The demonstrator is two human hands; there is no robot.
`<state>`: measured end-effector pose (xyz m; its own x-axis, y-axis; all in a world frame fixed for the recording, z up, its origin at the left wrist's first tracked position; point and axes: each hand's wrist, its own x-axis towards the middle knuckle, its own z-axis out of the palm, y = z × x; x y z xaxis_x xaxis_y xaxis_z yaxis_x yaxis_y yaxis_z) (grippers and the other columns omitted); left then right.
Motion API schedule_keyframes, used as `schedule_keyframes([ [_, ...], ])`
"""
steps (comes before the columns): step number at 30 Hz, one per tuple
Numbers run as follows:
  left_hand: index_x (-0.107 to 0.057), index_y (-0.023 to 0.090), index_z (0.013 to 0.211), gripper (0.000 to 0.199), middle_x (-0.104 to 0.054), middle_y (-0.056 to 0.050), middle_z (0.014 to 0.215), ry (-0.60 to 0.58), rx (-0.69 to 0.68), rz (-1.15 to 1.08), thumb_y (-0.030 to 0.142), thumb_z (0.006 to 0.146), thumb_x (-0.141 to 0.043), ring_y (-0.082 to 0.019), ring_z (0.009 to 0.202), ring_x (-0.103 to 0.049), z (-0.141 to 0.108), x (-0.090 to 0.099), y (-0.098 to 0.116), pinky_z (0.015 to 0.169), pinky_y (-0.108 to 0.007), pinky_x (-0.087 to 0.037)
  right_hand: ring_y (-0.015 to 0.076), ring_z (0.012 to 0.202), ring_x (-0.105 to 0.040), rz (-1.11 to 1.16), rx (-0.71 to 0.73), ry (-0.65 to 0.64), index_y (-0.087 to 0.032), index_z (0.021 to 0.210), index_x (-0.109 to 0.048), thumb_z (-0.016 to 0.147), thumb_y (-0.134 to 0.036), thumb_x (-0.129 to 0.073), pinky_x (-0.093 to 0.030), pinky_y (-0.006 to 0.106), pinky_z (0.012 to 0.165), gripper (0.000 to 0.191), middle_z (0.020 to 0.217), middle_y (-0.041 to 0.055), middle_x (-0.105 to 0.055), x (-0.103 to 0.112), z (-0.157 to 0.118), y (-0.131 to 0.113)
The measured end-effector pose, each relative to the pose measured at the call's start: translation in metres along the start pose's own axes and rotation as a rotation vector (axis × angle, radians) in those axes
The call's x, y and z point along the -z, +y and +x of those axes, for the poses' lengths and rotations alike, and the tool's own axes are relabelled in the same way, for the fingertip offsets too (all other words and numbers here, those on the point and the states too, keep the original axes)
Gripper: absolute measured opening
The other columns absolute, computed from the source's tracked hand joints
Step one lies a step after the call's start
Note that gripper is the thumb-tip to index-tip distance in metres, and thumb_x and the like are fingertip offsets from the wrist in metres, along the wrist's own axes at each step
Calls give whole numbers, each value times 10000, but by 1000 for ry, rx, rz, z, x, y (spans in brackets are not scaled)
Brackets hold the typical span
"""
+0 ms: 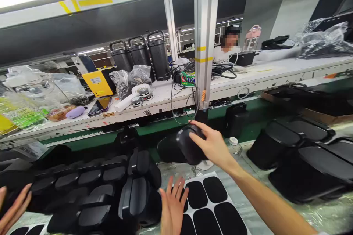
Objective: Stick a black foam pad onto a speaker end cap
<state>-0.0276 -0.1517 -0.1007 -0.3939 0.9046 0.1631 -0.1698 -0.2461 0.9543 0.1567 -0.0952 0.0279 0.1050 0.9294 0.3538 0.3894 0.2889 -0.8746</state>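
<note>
My right hand (212,145) reaches forward and grips a black rounded speaker housing (187,150) by its end, holding it tilted above the bench. My left hand (172,205) is low in the middle with its fingers spread and nothing in it. It sits between a sheet of black oval pads (213,205) and an upright black housing (138,198). Several more black housings (82,187) lie in rows to the left.
Fingers of another hand (12,209) show at the bottom-left edge; I cannot tell whose. Large black shells (309,165) fill the right. A small bottle (234,147) stands behind my wrist. A raised shelf (248,77) holds speaker cases, drivers, cables and bags. A person sits beyond it.
</note>
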Motion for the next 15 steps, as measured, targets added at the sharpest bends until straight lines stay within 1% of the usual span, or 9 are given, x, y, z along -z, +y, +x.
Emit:
schedule_keyframes([
  [1,-775,339,903,618,-747,-90,970,-148,230,-199,832,691,-467,-372,1056,-658,-1,-14,-9,822,-550,-576,183,844,-670,58,7,20,-179,1251,-603,856,-351,-571,-558,274,743,432,986,41,-717,14,-16,-5],
  [3,-773,254,920,746,-728,-121,1060,-327,593,-564,866,682,-417,-358,1121,-632,1,-36,-17,972,-529,-517,152,695,-652,95,10,57,-207,1207,-639,821,-361,-625,-552,229,610,417,906,28,-720,40,-49,-13],
  [5,-757,194,952,789,-714,-136,1095,-401,781,-801,859,692,-422,-336,1171,-603,3,-56,-16,1057,-497,-451,106,498,-558,101,-32,126,-240,1153,-672,777,-375,-687,-496,196,461,399,782,9,-704,61,-80,-18],
  [7,-753,192,955,738,-725,-125,1069,-406,841,-900,823,723,-449,-320,1140,-622,0,-75,-12,1039,-483,-462,69,353,-406,157,-170,253,-263,1131,-676,728,-417,-739,-372,185,321,437,632,-16,-645,76,-106,-19],
  [8,-755,208,952,695,-733,-113,1052,-369,853,-925,805,728,-476,-316,1110,-638,-3,-84,-9,1015,-480,-480,59,314,-340,201,-254,324,-268,1132,-668,701,-446,-758,-300,184,279,475,555,-32,-593,81,-117,-15],
  [11,-760,258,931,589,-755,-76,980,-150,847,-887,765,704,-565,-294,984,-689,-13,-99,-4,915,-441,-546,49,277,-253,355,-382,497,-276,1142,-624,672,-485,-773,-217,177,266,536,425,-87,-420,88,-142,18],
  [13,-750,261,978,640,-755,-78,961,-32,791,-752,787,653,-585,-295,913,-705,-18,-96,-5,838,-422,-579,58,284,-283,406,-349,530,-281,1131,-603,723,-469,-732,-278,173,293,467,421,-98,-391,89,-152,60],
  [14,-731,255,1042,700,-750,-88,981,-19,709,-648,806,645,-563,-299,892,-708,-19,-91,-6,797,-419,-591,80,296,-336,377,-344,514,-278,1118,-605,777,-482,-668,-292,173,293,402,418,-90,-392,90,-156,83],
  [15,-697,245,1125,766,-741,-101,1018,-39,594,-533,818,639,-545,-307,883,-709,-21,-84,-8,762,-422,-599,128,394,-504,295,-355,431,-259,1072,-637,782,-487,-648,-426,198,368,370,479,-46,-500,90,-160,106],
])
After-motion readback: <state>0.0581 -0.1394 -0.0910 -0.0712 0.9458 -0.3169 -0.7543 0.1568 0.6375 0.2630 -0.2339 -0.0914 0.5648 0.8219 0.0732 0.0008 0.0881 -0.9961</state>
